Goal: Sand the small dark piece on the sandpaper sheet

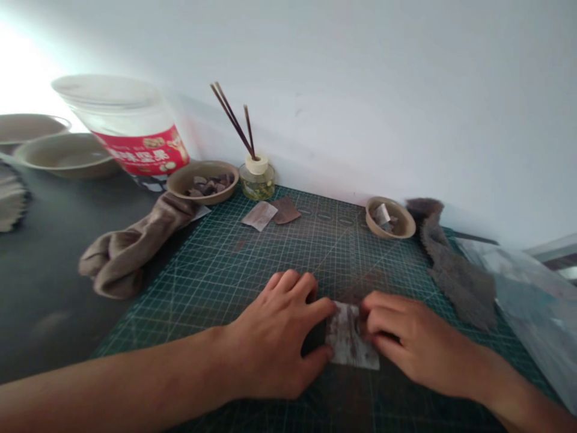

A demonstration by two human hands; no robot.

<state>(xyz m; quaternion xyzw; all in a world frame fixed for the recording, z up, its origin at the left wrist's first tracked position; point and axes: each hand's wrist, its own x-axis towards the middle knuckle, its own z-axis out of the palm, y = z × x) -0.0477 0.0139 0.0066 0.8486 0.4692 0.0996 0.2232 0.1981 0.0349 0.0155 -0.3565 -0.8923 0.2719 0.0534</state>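
A small square of worn sandpaper, pale grey with dark brown streaks, lies on the green cutting mat. My left hand holds its left edge down, thumb and index finger set apart on the sheet. The other left fingers rest on the mat. Over the sheet's right side, my right hand is closed in a pinch, fingertips down at the paper. Something small and dark shows at those fingertips, too hidden and blurred to name. Behind lie two more sandpaper pieces, one pale and one brown.
A bowl of small stones stands beside a reed diffuser; a smaller bowl holds scraps. Brown cloth lies left, grey cloth right, near a plastic bag. A large tub and bowls stand back left.
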